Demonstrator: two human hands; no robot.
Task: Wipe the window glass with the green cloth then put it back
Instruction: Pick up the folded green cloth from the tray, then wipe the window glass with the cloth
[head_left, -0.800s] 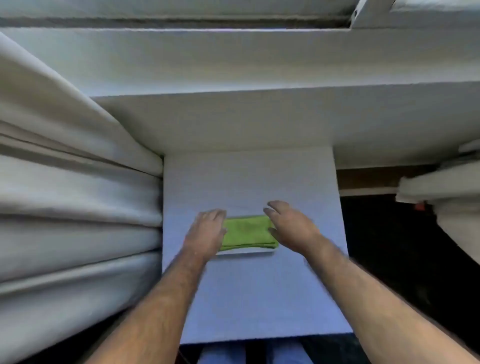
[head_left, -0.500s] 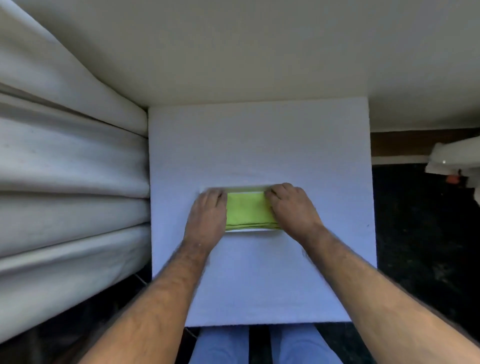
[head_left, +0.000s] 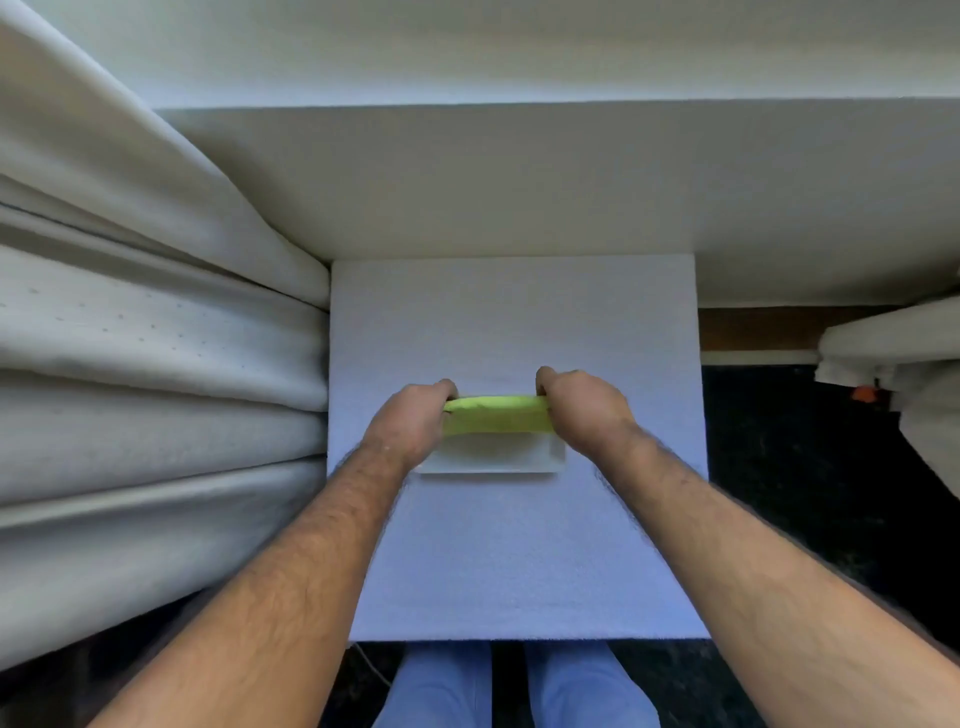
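Folded green cloth (head_left: 496, 415), judged soft and light, was pinched at each end by left hand (head_left: 413, 423) and right hand (head_left: 584, 410), fingers closed. It was held above the white tray (head_left: 498, 460) mid-table (head_left: 519, 561).

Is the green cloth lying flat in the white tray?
No, both the left hand and the right hand grip the green cloth by its ends above the white tray.
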